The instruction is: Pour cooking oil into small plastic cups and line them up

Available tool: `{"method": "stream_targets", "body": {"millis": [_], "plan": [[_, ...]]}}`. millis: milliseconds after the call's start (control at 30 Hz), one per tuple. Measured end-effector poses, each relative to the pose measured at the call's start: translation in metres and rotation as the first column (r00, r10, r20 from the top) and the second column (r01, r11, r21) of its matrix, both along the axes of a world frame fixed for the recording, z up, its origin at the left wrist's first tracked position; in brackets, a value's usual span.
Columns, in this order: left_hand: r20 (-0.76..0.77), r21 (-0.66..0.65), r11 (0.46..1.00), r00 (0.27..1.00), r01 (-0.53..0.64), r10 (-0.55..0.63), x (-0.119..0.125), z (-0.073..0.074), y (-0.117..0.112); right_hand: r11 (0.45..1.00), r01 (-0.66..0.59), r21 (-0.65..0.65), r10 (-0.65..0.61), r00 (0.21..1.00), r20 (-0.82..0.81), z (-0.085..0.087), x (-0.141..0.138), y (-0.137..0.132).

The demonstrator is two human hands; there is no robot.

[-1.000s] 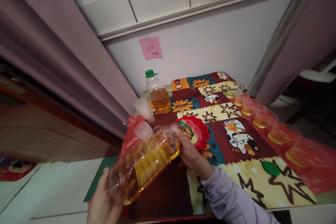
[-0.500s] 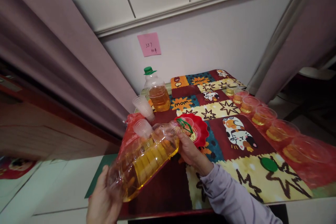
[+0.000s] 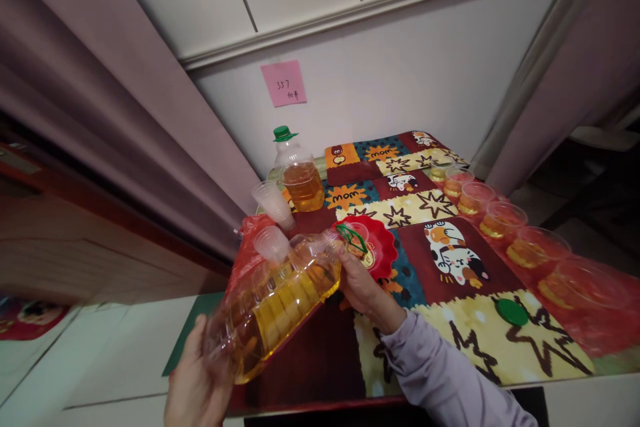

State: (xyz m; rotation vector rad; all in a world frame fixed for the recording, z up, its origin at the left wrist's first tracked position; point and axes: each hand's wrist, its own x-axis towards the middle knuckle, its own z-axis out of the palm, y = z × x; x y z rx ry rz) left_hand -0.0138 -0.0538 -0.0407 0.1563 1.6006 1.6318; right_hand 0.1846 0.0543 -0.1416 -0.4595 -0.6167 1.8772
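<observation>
A large clear plastic bottle [image 3: 280, 307], partly filled with yellow liquid, is tilted with its neck toward the upper right. My left hand [image 3: 197, 373] supports its base, fingers wrapped round the underside. Near the neck, my right hand [image 3: 363, 283] grips the bottle by the shoulder; some of those fingers are hidden behind it. A green handle ring [image 3: 354, 239] shows at the neck, over a red scalloped plate [image 3: 385, 247]. A clear plastic cup [image 3: 271, 243] stands just behind the bottle. On the mat right of my sleeve lies a green cap [image 3: 512, 311].
Another bottle [image 3: 303, 180] with a green cap stands at the back left, beside stacked clear cups [image 3: 274, 203]. Several cups of yellow liquid line red plastic film [image 3: 590, 320] along the right edge. Patterned placemats [image 3: 465, 260] cover the table, which meets the wall [image 3: 375, 93].
</observation>
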Motion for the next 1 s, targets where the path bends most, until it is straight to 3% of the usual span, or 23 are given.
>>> {"method": "stream_targets", "body": {"millis": [233, 433, 567, 700, 867, 1000], "plan": [[0.012, 0.014, 0.999, 0.999, -0.048, 0.047, 0.000, -0.004, 0.000, 1.000, -0.021, 0.007, 0.021, 1.000, -0.010, 0.006, 0.001, 0.000], [0.114, -0.013, 0.998, 0.992, -0.057, 0.058, 0.004, -0.004, 0.006, 1.000, -0.010, 0.006, 0.010, 1.000, -0.004, 0.010, 0.003, 0.000], [0.106, 0.047, 0.990, 0.986, -0.136, 0.131, 0.002, -0.016, 0.010, 1.000, 0.026, 0.001, -0.026, 0.999, 0.042, 0.009, 0.004, 0.001], [0.142, 0.035, 0.985, 0.977, -0.167, 0.160, 0.001, -0.026, 0.015, 0.993, 0.076, 0.087, -0.088, 0.985, 0.147, 0.015, 0.010, -0.001], [0.182, 0.024, 0.991, 0.976, -0.129, 0.123, -0.005, -0.046, 0.015, 0.973, 0.040, 0.227, -0.098, 0.963, 0.250, 0.036, 0.019, -0.011], [0.005, 0.046, 0.998, 0.999, -0.045, 0.045, -0.021, -0.065, 0.009, 0.950, 0.042, 0.311, -0.124, 0.960, 0.252, 0.057, 0.017, -0.023]]}}
